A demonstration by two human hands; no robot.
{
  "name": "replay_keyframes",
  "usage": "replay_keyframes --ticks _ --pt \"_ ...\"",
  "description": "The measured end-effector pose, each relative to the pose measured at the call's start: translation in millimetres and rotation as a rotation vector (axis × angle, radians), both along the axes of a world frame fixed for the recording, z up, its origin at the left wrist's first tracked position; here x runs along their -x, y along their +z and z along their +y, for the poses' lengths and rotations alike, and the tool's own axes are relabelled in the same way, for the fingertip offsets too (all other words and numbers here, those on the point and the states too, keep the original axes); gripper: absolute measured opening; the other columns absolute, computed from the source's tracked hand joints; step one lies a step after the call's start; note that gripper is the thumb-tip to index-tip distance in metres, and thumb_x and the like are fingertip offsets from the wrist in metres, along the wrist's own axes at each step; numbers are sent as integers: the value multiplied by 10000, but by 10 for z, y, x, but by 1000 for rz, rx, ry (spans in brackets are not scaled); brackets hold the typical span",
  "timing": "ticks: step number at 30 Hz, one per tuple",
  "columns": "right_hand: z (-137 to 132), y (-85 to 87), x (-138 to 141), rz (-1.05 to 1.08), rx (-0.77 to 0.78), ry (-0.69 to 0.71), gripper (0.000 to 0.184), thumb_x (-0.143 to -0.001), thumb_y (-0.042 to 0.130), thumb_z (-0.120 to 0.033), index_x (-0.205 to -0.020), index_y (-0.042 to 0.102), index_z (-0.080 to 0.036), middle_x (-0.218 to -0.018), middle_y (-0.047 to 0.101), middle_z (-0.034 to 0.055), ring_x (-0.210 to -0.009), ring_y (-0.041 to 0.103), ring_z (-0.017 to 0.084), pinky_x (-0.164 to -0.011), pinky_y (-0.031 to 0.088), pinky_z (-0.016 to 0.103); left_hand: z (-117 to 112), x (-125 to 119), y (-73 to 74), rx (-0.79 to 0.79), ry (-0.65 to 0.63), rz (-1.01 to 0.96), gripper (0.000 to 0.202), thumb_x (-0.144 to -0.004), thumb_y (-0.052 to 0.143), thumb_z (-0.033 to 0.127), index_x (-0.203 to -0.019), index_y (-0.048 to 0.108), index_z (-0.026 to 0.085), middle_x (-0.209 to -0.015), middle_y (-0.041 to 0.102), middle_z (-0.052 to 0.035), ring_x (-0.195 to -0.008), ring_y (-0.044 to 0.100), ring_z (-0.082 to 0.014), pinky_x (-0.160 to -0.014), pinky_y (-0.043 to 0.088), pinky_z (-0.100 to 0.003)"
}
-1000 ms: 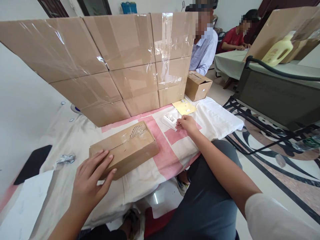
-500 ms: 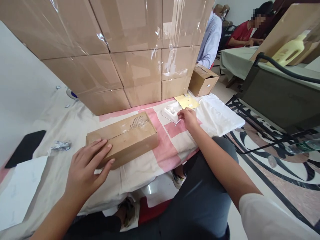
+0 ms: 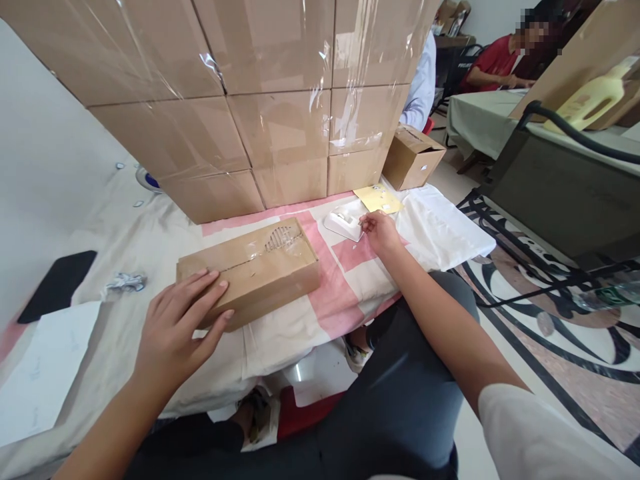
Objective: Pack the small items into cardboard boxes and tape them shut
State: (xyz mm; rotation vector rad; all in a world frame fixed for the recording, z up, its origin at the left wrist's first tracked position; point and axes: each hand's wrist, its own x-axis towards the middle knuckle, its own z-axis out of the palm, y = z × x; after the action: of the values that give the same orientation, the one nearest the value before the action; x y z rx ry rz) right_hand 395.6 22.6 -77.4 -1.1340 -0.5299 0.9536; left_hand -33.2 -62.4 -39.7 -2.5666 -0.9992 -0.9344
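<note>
A closed cardboard box (image 3: pixel 265 267) lies on the cloth in front of me, with tape and a striped torn patch on its top. My left hand (image 3: pixel 183 320) rests on the box's near left end, fingers stretched over the top and thumb against the near side. To the right of the box stands a small white tape dispenser (image 3: pixel 344 225). My right hand (image 3: pixel 380 232) is at its right end, fingertips pinched together. Whatever is between those fingertips is too small to make out.
Wrapped cardboard boxes (image 3: pixel 280 133) are stacked behind. A yellow paper (image 3: pixel 377 199) and another box (image 3: pixel 414 160) sit at the right. Leftward lie a black flat object (image 3: pixel 57 287), crumpled wrap (image 3: pixel 126 282) and white paper (image 3: pixel 50 373). Co-workers (image 3: pixel 493 70) sit beyond.
My right hand stays at the tape dispenser with its fingertips drawn closer together. My left hand remains on the box. The whole view has shifted slightly.
</note>
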Motion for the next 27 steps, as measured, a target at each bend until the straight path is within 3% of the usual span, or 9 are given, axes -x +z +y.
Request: replay_keyframes --ticks 14,22,27 --pt "-4 -42 60 94 -44 -55 308 -706 668 -170 -611 381 -226 -593 595 -28 -524 490 89 -545 465 225 -4 2 10 6 1 7 649 -884 708 188 -1484 489 308 -1399 629 -135 -1286 618 -368 -1053 492 -523" --pt "-4 -3 43 174 -13 -46 216 -708 634 -163 -630 441 -220 -594 589 -25 -477 424 79 -499 452 225 -8 5 8 10 -5 5 672 -878 712 180 -1494 478 312 -1390 633 -142 -1284 620 -372 -1045 501 -534" --pt "17 -3 50 192 -8 -33 288 -709 670 -178 -633 396 -224 -621 598 -22 -492 446 80 -522 475 223 -5 12 14 19 -4 7 683 -872 718 171 -1498 479 301 -1395 628 -153 -1292 613 -379 -1045 493 -538"
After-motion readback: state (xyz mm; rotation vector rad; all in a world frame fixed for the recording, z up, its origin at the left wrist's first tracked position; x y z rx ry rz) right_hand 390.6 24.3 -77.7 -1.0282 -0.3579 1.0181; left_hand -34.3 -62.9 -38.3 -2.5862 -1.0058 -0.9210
